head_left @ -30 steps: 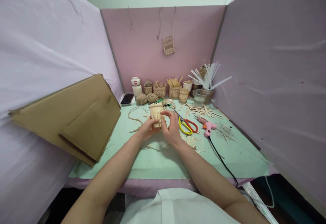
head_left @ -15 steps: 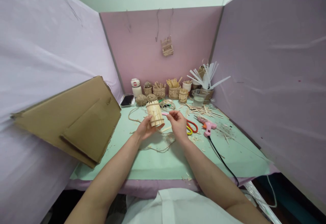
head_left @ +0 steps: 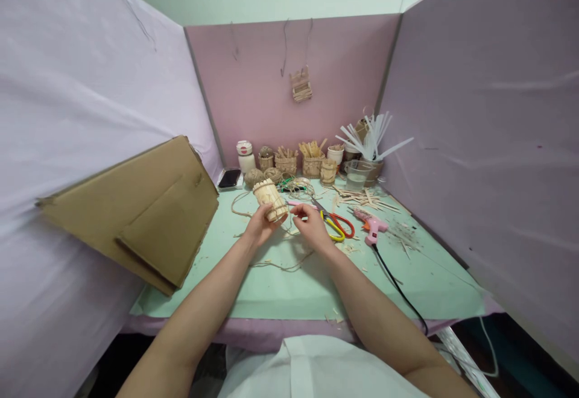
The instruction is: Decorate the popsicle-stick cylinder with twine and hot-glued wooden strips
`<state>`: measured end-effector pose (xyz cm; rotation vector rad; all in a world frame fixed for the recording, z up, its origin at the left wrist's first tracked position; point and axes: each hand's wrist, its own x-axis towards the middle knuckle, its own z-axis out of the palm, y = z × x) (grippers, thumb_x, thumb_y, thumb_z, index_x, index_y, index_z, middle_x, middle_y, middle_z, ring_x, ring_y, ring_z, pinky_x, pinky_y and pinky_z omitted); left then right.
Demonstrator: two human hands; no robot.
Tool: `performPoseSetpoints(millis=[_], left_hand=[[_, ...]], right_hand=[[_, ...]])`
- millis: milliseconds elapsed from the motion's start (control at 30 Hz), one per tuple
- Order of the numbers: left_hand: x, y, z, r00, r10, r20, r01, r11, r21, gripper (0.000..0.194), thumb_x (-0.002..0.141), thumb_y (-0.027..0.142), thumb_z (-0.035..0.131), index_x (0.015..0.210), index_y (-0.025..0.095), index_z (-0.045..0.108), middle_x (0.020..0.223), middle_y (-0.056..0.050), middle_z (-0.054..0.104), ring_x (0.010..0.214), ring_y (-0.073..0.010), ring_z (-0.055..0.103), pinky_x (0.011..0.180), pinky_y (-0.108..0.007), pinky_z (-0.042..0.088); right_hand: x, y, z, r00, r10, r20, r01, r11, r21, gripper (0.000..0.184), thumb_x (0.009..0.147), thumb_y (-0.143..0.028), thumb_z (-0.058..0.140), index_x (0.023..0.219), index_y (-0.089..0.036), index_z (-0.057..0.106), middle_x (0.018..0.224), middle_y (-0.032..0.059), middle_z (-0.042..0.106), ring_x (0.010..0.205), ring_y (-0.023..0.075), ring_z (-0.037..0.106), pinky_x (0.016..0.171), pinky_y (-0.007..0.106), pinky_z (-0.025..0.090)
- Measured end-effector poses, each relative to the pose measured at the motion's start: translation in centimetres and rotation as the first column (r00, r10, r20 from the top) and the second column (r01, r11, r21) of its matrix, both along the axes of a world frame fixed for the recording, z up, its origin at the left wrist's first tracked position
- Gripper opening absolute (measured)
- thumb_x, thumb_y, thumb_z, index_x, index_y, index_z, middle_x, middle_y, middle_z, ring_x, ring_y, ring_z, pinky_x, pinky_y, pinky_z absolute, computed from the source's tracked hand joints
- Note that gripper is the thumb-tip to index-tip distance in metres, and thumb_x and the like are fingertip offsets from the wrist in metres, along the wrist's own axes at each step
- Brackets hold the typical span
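Note:
My left hand (head_left: pixel 262 227) is closed round a small cup of pale wooden sticks (head_left: pixel 270 199), bound with twine bands near its rim and base. The cup is tilted, its rim leaning away to the left. Just right of the base, my right hand (head_left: pixel 311 224) has thumb and fingers pinched together on what looks like a thin strand of twine (head_left: pixel 289 227); its end is too small to see clearly. More twine (head_left: pixel 283 267) lies on the table below the hands. Beside the right hand lie scissors (head_left: pixel 337 228) with red and yellow handles, and a pink stick partly behind the fingers.
A pink glue gun (head_left: pixel 373 227) with a black cord lies to the right, near loose sticks (head_left: pixel 366 198). Twine balls (head_left: pixel 254 178), stick-filled baskets (head_left: pixel 313 166), a phone (head_left: pixel 230 178) and a clear cup (head_left: pixel 357 176) line the back. Folded cardboard (head_left: pixel 136 211) leans at left.
My left hand has tipped the cup over to the left. The right hand has moved off the cup's side, out to the right, then back close to its base with fingertips pinched.

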<state>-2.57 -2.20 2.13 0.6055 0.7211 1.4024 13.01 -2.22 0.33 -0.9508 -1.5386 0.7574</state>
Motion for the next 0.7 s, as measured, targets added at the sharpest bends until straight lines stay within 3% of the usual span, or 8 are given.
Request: performPoseSetpoints(millis=[200, 400, 500, 567, 700], left_hand=[[0.2, 0.3, -0.8, 0.998, 0.048, -0.039, -0.045, 0.996, 0.077, 0.028, 0.075, 0.018, 0.069, 0.102, 0.017, 0.06, 0.096, -0.005, 0.07, 0.088, -0.0176, 0.067, 0.084, -0.033, 0.058], [0.4, 0.5, -1.1, 0.985, 0.161, -0.065, -0.154, 0.984, 0.093, 0.037, 0.071, 0.02, 0.074, 0.102, 0.021, 0.054, 0.096, -0.002, 0.067, 0.089, -0.0149, 0.065, 0.083, -0.031, 0.057], [0.5, 0.5, -1.1, 0.979, 0.183, -0.086, -0.175, 0.981, 0.088, 0.036, 0.071, 0.021, 0.074, 0.102, 0.021, 0.054, 0.096, -0.001, 0.066, 0.087, -0.0139, 0.064, 0.078, -0.028, 0.056], [0.5, 0.5, -1.0, 0.98, 0.182, -0.083, -0.175, 0.981, 0.088, 0.036, 0.071, 0.02, 0.074, 0.101, 0.02, 0.055, 0.097, -0.002, 0.067, 0.088, -0.0139, 0.064, 0.078, -0.028, 0.056], [0.6, 0.3, -0.9, 0.987, 0.138, -0.077, -0.132, 0.988, 0.081, 0.035, 0.072, 0.02, 0.074, 0.102, 0.019, 0.057, 0.1, -0.004, 0.068, 0.092, -0.0156, 0.065, 0.086, -0.033, 0.057]], right_hand=[[-0.6, -0.8, -0.6, 0.98, 0.003, 0.198, -0.027, 0.992, 0.12, 0.017, 0.071, -0.016, 0.06, 0.088, -0.022, 0.06, 0.094, 0.002, 0.061, 0.083, 0.0182, 0.056, 0.077, 0.034, 0.05], [-1.1, -1.5, -0.3, 0.977, -0.007, 0.213, -0.024, 0.989, 0.146, 0.018, 0.075, -0.025, 0.069, 0.091, -0.022, 0.061, 0.095, 0.0028, 0.06, 0.084, 0.0192, 0.056, 0.077, 0.035, 0.05], [-1.3, -1.9, 0.2, 0.991, 0.029, 0.128, -0.051, 0.985, 0.167, 0.009, 0.084, -0.029, 0.061, 0.088, -0.022, 0.065, 0.09, 0.0035, 0.062, 0.081, 0.0186, 0.057, 0.075, 0.033, 0.049], [-1.3, -1.9, 0.5, 0.999, 0.032, 0.009, -0.033, 0.991, 0.131, 0.013, 0.086, -0.032, 0.058, 0.082, -0.022, 0.065, 0.084, 0.0033, 0.063, 0.078, 0.0182, 0.057, 0.073, 0.033, 0.048], [-1.1, -1.2, 0.7, 0.95, 0.019, -0.312, -0.068, 0.987, -0.146, 0.022, 0.078, -0.044, 0.065, 0.08, -0.021, 0.063, 0.078, 0.002, 0.065, 0.072, 0.0165, 0.057, 0.063, 0.029, 0.048]])
